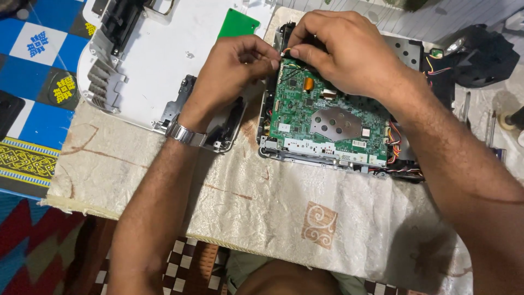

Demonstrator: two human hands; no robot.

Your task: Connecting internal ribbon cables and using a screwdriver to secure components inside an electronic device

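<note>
Two hands over a green circuit board (322, 117), left hand (232, 71) and right hand (341, 52) each pinching thin wires (287, 52), grip tight.

- Two hands: left hand (232, 68) and right hand (341, 49), both at the far edge of the board.
- One wristwatch (185, 134), on the left wrist.
- One large green circuit board (322, 117), in the opened device near the cloth's far right side.
- One metal plate (337, 123) on that board.
- One small green board (237, 24), at the cloth's far edge.
- One white cover (158, 60), at the far left corner.
- One cloth (273, 202) under everything.
- One wire bundle (396, 145), at the board's right edge.
</note>
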